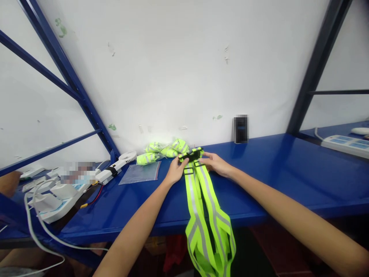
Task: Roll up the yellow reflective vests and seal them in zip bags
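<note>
smooth cloth straps (pixel 212 200); thin glossy plastic bag (pixel 139 172); smooth, glossy painted tabletop (pixel 273 169); matt wall (pixel 184 69), rough in spots.

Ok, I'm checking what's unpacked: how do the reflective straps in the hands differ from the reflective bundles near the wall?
The reflective straps are in the left hand and right hand, while the reflective bundles lie on the blue table. The straps hang loose past the table's front edge; the bundles are bunched up. The straps are bare; the bundles appear plastic-wrapped. Both are yellow-green with silver-grey stripes.
</note>
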`<state>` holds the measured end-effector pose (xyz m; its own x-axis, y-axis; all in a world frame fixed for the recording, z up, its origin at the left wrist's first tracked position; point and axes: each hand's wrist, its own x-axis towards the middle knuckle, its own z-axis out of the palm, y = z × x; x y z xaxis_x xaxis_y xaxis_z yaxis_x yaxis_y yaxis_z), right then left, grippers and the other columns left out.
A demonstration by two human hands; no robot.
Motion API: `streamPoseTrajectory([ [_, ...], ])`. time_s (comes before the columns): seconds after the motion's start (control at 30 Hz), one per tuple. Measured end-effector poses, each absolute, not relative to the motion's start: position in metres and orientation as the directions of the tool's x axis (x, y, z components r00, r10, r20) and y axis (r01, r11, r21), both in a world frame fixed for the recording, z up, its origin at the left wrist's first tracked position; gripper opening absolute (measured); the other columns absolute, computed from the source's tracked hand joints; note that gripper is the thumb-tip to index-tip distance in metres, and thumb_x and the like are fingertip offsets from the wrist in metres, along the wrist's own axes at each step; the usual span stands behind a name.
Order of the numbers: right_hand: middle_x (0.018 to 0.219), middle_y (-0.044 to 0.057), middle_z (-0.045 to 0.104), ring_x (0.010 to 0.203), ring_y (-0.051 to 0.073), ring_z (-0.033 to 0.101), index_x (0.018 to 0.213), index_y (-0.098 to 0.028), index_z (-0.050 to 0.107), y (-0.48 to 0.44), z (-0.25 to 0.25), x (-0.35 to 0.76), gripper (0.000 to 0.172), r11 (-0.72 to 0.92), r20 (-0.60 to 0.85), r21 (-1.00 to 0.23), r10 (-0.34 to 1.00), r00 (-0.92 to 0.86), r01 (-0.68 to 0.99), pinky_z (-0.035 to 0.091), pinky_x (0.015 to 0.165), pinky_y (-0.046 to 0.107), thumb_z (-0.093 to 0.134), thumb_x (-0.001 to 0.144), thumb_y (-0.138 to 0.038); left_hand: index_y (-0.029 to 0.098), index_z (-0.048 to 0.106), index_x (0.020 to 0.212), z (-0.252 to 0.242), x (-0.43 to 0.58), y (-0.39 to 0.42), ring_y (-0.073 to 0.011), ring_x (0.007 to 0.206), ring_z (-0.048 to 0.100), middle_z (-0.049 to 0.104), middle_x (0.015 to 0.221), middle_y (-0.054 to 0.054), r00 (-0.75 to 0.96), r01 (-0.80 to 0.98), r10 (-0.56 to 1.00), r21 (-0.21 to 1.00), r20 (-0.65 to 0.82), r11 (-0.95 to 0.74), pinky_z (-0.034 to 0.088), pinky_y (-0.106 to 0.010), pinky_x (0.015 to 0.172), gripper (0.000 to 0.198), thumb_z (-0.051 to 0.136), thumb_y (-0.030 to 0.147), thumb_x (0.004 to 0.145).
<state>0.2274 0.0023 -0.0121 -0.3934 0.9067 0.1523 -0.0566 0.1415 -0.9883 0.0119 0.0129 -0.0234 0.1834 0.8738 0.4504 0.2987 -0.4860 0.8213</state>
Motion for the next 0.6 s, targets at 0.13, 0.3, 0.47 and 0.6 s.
streamPoseTrajectory([
  [0.13,0.052,-0.005,0.054,0.044,0.011,0.049,0.085,-0.015,0.065,-0.002,-0.010,0.227,0.034,0.292,0.221,-0.949,0.890,-0.399,0.124,0.038,0.043,0.023,0.074,0.072,-0.045,0.013,0.068,0.086,-0.026,0.011,0.018,-0.0218,0.082,0.063,0.070,0.083,-0.006,0.079,0.193,0.928,0.908,0.363,-0.371,0.049,-0.030,0.073,0.049,0.058,0.061,0.081],
  [0.3,0.077,0.002,0.070,0.067,0.017,0.063,0.095,-0.016,0.068,-0.005,-0.008,0.224,0.037,0.351,0.306,-0.935,0.867,-0.394,0.045,0.052,0.063,0.031,0.079,0.067,-0.038,0.013,0.069,0.097,-0.025,0.018,0.013,-0.0234,0.085,0.067,0.073,0.088,-0.007,0.170,0.007,0.957,0.971,0.236,-0.241,0.051,-0.034,0.080,0.053,0.059,0.062,0.080],
  [0.47,0.087,0.004,0.074,0.079,0.022,0.069,0.109,-0.017,0.066,-0.003,-0.012,0.221,0.044,0.236,0.268,-0.963,0.884,-0.384,-0.128,0.055,0.080,0.040,0.077,0.070,-0.036,0.014,0.064,0.116,-0.015,0.022,0.001,-0.0278,0.098,0.067,0.073,0.105,-0.010,0.341,-0.188,0.919,0.973,0.196,-0.138,0.050,-0.040,0.090,0.056,0.061,0.055,0.079],
  [0.6,0.085,0.005,0.075,0.075,0.023,0.070,0.104,-0.017,0.068,0.000,-0.014,0.221,0.038,0.107,0.179,-0.965,0.937,-0.302,-0.241,0.055,0.077,0.038,0.076,0.071,-0.034,0.019,0.056,0.127,-0.014,0.024,-0.001,-0.0277,0.099,0.067,0.071,0.111,-0.007,0.425,-0.177,0.884,0.976,0.193,-0.127,0.051,-0.041,0.090,0.069,0.075,0.027,0.062],
])
